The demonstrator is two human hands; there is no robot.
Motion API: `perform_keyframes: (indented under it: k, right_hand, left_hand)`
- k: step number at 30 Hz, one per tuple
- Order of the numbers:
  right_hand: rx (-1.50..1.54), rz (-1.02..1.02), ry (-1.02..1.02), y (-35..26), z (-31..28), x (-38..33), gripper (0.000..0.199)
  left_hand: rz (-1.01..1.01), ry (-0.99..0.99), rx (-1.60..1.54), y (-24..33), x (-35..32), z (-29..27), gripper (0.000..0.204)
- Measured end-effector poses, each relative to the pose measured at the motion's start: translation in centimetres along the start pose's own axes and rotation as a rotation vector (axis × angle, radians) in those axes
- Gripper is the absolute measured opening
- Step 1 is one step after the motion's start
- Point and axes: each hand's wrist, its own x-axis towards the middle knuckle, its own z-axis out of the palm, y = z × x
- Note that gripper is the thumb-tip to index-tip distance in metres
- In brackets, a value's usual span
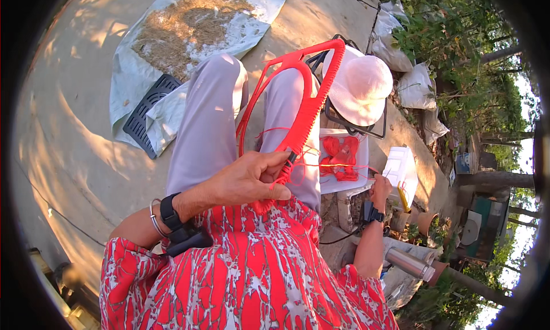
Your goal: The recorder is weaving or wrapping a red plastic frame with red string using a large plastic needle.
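Observation:
My left hand (258,175) is closed around the lower part of a frame (314,108) wrapped in red cord, which rests over my thighs. Just by its fingertips a short dark stretch of the frame shows bare, with loops of red cord around it. A thin strand of red cord (338,165) runs from there to my right hand (379,191), which is held out to the right with its fingers pinched on the strand. A pile of red cord in a clear bag (342,155) lies in a white tray (326,184) between the two hands.
A white hat (366,84) sits on a black metal-framed stool (375,129). Beyond my right hand stand a white box (401,168) and a metal flask (409,264). Dried plant bits (189,24) cover a white sheet (123,72), near a dark slatted plastic piece (150,112).

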Motion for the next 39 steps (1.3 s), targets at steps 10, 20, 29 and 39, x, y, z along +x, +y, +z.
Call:
perform_keyframes:
  k: [10,20,29,39]
  right_hand:
    - [0.113,-0.39,-0.813,-10.5,7.0,-16.1,0.021]
    - [0.253,-0.345,-0.828,-9.6,9.0,-15.5,0.011]
    - [-0.704,-0.403,-0.032,4.5,0.2,2.3,0.039]
    - [0.121,-0.278,-0.922,-12.4,9.9,-19.8,0.017]
  left_hand:
    - [-0.05,-0.062,-0.073,-0.4,0.1,-0.1,0.06]
    - [-0.006,-0.053,0.073,-0.4,-0.3,-0.7,0.06]
    - [-0.017,-0.021,-0.098,-0.3,-0.7,-0.4,0.031]
    - [-0.106,0.061,-0.187,-0.1,-0.8,-0.2,0.071]
